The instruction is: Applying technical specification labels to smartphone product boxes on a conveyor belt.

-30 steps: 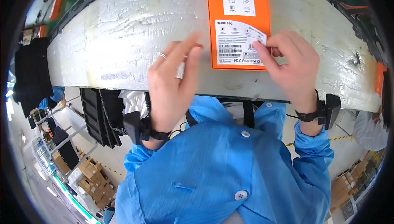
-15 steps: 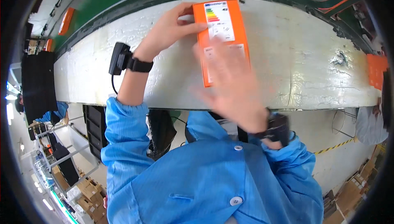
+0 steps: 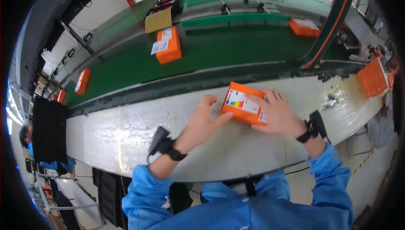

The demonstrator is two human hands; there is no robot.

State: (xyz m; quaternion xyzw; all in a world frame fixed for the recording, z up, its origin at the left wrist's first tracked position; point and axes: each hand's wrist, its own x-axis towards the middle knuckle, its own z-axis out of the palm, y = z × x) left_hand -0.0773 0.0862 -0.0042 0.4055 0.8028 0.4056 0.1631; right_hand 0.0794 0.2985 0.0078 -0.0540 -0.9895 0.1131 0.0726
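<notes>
Orange box (image 3: 243, 102): R grip (image 3: 277, 114) clasped on its R end; L grip (image 3: 202, 123) spread, empty, nr L end.

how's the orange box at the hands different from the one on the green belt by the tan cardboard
The near box lies on the bench, the belt box on the green belt. The near box's length runs sideways, slanting; the belt box's runs away from the person. The right hand covers part of the near box; no hand touches the belt box. Both are orange with white labels.

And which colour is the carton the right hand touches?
The carton is orange with white labels, clearest in the head view.
</notes>
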